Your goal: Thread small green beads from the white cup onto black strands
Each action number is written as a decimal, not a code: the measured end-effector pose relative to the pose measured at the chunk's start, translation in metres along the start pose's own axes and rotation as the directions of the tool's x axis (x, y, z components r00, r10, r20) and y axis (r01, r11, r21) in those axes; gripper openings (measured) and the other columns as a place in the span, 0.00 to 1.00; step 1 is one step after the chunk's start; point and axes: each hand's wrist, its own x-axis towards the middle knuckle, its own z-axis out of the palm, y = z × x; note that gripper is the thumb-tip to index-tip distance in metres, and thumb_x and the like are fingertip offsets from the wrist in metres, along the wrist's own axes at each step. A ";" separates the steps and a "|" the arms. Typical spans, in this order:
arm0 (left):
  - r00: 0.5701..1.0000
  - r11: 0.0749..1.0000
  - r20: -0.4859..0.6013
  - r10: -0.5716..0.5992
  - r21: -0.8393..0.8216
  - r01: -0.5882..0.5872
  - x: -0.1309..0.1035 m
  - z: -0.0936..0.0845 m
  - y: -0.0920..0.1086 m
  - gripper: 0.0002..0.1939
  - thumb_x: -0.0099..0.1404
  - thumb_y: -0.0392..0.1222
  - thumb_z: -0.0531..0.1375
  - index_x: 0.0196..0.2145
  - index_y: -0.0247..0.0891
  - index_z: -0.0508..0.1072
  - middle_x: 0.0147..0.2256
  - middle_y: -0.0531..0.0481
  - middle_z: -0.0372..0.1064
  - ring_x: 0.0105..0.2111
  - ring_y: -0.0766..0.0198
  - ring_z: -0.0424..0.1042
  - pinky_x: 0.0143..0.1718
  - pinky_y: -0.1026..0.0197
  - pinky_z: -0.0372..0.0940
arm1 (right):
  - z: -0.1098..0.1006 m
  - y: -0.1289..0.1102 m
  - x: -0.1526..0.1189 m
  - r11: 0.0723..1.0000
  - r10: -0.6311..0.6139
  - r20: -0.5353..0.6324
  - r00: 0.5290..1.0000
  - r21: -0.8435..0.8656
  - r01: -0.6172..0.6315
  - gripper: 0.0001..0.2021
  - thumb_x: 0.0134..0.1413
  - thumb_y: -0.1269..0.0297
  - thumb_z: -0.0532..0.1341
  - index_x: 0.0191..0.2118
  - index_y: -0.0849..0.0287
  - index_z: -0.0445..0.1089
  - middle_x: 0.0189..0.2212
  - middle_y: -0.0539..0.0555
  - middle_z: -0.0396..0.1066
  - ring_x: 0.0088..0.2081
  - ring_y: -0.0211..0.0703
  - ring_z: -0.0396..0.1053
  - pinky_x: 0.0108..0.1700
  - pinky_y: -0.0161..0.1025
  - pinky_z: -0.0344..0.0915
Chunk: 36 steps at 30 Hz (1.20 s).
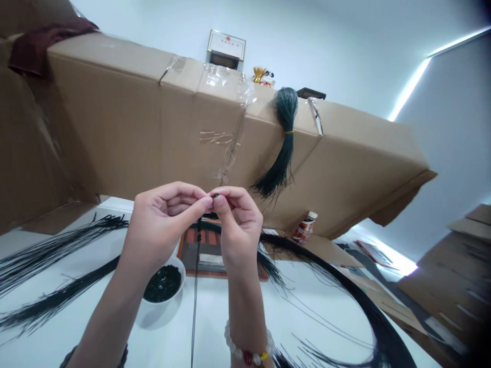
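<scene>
Both of my hands are raised in front of me, their fingertips meeting. My right hand [238,220] pinches a small dark bead-like piece [215,195] between thumb and forefinger. Pressed against it are the closed thumb and fingers of my left hand [164,214]. A thin black cord [195,286], knotted near its top, hangs from just below the left fingertips; the fingers hide its upper end. Below the left hand, a white bowl [182,281] holds many small dark pieces. Behind the hands lies a reddish-brown framed tray or board [210,259], partly covered.
Bundles of black cord lie at left [61,296] and curve round the right [345,286] of the white table [215,327]. A cardboard wall [134,117] rises behind, with a tied dark green cord bundle [286,128] over its top. A brown bottle [305,229] stands before it.
</scene>
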 end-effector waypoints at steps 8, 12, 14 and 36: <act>0.999 0.996 -0.012 0.044 0.073 -0.043 0.001 -0.002 -0.003 0.05 0.55 0.33 0.71 0.27 0.42 0.81 0.26 0.59 0.79 0.28 0.71 0.80 0.34 0.78 0.74 | -0.004 -0.001 0.000 0.998 -0.008 0.022 1.000 -0.068 0.009 0.06 0.58 0.74 0.65 0.34 0.54 0.77 0.30 0.48 0.76 0.34 0.35 0.75 0.38 0.33 0.74; 0.999 0.993 0.003 0.037 0.109 -0.037 0.001 -0.006 -0.001 0.04 0.56 0.35 0.71 0.27 0.42 0.81 0.26 0.58 0.80 0.28 0.70 0.80 0.34 0.75 0.75 | -0.008 -0.003 0.002 0.995 0.034 0.060 0.998 -0.096 -0.029 0.05 0.57 0.72 0.66 0.34 0.54 0.78 0.31 0.48 0.77 0.34 0.36 0.75 0.40 0.34 0.73; 0.999 0.992 0.025 0.041 0.116 -0.044 0.002 -0.008 -0.001 0.05 0.56 0.34 0.70 0.26 0.42 0.81 0.25 0.58 0.79 0.26 0.71 0.79 0.31 0.76 0.74 | -0.011 -0.004 0.003 0.993 0.082 0.096 0.992 -0.087 -0.074 0.04 0.56 0.71 0.67 0.34 0.54 0.78 0.31 0.48 0.77 0.34 0.36 0.75 0.41 0.35 0.73; 0.999 0.992 0.019 -0.049 0.116 0.046 0.001 -0.009 0.006 0.06 0.56 0.34 0.71 0.31 0.37 0.78 0.23 0.53 0.78 0.22 0.67 0.77 0.25 0.70 0.73 | -0.009 -0.002 0.000 0.987 0.078 0.104 0.992 -0.151 -0.061 0.02 0.58 0.66 0.66 0.37 0.54 0.74 0.32 0.48 0.77 0.32 0.37 0.77 0.38 0.35 0.77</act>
